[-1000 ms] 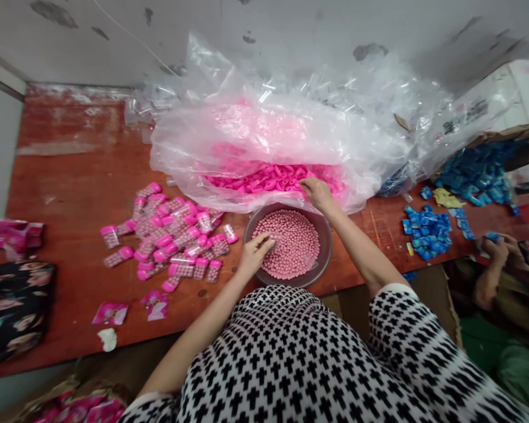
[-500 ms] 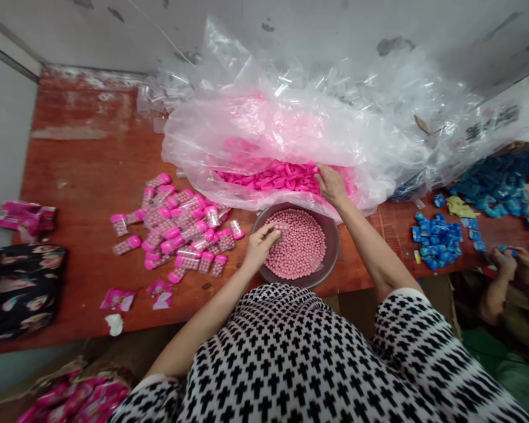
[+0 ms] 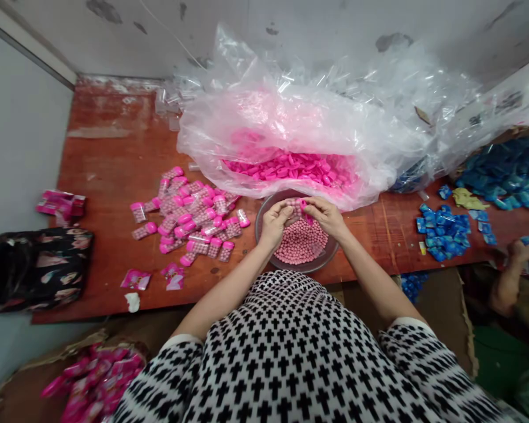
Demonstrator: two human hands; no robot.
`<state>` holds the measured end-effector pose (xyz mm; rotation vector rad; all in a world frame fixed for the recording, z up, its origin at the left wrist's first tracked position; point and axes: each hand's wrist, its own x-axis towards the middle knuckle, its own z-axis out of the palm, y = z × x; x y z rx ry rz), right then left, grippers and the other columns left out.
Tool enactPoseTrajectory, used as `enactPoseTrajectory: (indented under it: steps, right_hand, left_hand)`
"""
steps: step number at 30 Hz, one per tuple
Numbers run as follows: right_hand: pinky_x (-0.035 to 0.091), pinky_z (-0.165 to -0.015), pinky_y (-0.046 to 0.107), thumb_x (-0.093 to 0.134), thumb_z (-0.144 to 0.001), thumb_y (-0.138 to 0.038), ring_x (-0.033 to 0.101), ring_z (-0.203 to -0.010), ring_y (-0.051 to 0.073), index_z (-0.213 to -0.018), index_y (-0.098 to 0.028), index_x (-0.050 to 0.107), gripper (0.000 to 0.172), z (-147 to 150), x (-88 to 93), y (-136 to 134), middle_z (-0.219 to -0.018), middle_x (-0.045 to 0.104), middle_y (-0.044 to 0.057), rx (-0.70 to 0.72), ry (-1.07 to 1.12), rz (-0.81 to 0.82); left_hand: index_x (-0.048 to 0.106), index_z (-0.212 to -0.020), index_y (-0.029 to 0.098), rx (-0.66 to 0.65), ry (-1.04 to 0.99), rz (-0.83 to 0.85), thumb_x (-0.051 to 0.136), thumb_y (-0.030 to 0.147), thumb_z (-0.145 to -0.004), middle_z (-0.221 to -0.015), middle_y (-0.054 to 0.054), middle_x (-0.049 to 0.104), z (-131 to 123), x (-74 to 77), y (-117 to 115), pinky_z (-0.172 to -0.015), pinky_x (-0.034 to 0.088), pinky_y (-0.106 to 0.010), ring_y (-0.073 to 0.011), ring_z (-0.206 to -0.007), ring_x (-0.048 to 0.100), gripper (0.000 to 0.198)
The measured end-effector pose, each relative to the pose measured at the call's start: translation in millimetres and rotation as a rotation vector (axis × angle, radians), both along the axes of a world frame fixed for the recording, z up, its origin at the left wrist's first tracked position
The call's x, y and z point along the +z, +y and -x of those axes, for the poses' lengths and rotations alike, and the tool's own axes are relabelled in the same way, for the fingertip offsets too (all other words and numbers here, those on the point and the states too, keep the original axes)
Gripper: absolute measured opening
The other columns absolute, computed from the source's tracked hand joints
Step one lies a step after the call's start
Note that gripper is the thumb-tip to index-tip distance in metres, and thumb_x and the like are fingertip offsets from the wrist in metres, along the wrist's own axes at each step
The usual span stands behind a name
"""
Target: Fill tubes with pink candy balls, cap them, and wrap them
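Over a round metal bowl of pink round candies, both my hands meet. My left hand is closed on a small clear container filled with candies. My right hand pinches a bright pink cap against the container's end. Just behind the bowl lies a big clear plastic bag, open toward me and full of pink caps. To the left of the bowl sits a heap of filled, capped containers.
The red-brown table ends at a grey wall on the left. A dark flowered bag and pink packets lie far left; blue packets lie right, where another person's hand works. A box of pink items sits below.
My right hand came out of the cap bag with a pink cap. My left hand lifted a filled container out of the candies. Both hands met above the bowl.
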<state>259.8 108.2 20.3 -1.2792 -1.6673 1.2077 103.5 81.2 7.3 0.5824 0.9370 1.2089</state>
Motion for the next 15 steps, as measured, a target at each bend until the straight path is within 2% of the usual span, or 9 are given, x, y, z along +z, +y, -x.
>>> enactPoseTrajectory:
  steps: [3,6,8,10,13,15]
  right_hand:
    - [0.049,-0.085,0.033,0.068,-0.074,-0.040,0.062,-0.090,0.018,-0.101,-0.022,0.068,0.032,-5,1.4,-9,-0.098,0.067,0.004,0.033,0.026,0.032]
    - [0.051,-0.080,0.032,0.066,-0.075,-0.041,0.064,-0.083,0.016,-0.102,-0.021,0.066,0.033,-12,11.9,-11,-0.093,0.068,0.003,-0.008,0.081,0.040]
    - [0.050,-0.083,0.032,0.066,-0.077,-0.039,0.064,-0.088,0.016,-0.104,-0.022,0.065,0.032,-12,22.0,-12,-0.098,0.068,0.003,-0.025,0.055,-0.075]
    - [0.049,-0.087,0.031,0.064,-0.080,-0.035,0.063,-0.093,0.016,-0.105,-0.023,0.065,0.028,-8,30.7,-12,-0.102,0.068,0.004,0.042,-0.017,-0.209]
    - [0.049,-0.086,0.031,0.060,-0.083,-0.033,0.063,-0.093,0.016,-0.104,-0.023,0.065,0.024,0,35.7,-14,-0.101,0.068,0.005,0.180,-0.117,-0.320]
    - [0.050,-0.083,0.031,0.058,-0.085,-0.033,0.063,-0.091,0.016,-0.105,-0.022,0.065,0.024,4,34.2,-16,-0.100,0.068,0.006,0.205,-0.148,-0.350]
  left_hand:
    - [0.063,-0.097,0.016,-0.025,0.027,-0.032,0.071,0.041,-0.068,-0.100,-0.008,0.070,3,-0.5,-9,-0.082,0.055,-0.039,-0.0209,-0.088,0.067,0.039]
    - [0.065,-0.096,0.016,-0.046,0.166,-0.140,0.068,0.040,-0.072,-0.099,-0.008,0.070,10,-0.1,-15,-0.082,0.054,-0.037,-0.0207,-0.089,0.066,0.034]
    - [0.067,-0.098,0.016,-0.058,0.322,-0.231,0.065,0.039,-0.075,-0.100,-0.008,0.070,15,-0.5,-17,-0.086,0.052,-0.037,-0.0206,-0.093,0.065,0.033]
    - [0.068,-0.101,0.017,-0.076,0.451,-0.306,0.063,0.038,-0.077,-0.103,-0.007,0.070,18,-2.1,-19,-0.090,0.050,-0.036,-0.0206,-0.096,0.064,0.033]
    - [0.068,-0.105,0.017,-0.077,0.529,-0.363,0.061,0.038,-0.079,-0.102,-0.006,0.071,20,-5.2,-23,-0.085,0.052,-0.034,-0.0198,-0.092,0.066,0.034]
    - [0.068,-0.106,0.018,-0.057,0.553,-0.371,0.059,0.037,-0.080,-0.101,-0.005,0.071,20,-6.6,-26,-0.082,0.053,-0.033,-0.0192,-0.089,0.067,0.033]
